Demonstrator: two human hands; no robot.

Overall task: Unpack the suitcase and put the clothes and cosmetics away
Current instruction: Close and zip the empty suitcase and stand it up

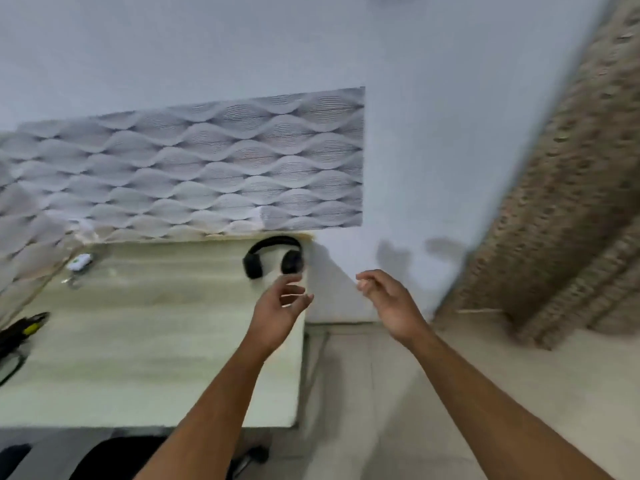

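Bare left hand (277,306) and right hand (388,303) — loose, nothing held.

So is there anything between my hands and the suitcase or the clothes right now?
That cannot be judged: no suitcase, clothes or cosmetics are in view. The left hand and right hand hang empty in the air, loosely curled. Nearest is a pair of black headphones at the far right corner of the desk.

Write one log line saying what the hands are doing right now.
left hand: raised, loosely curled, empty | right hand: raised, empty | black headphones: on desk by wall | suitcase: not in view
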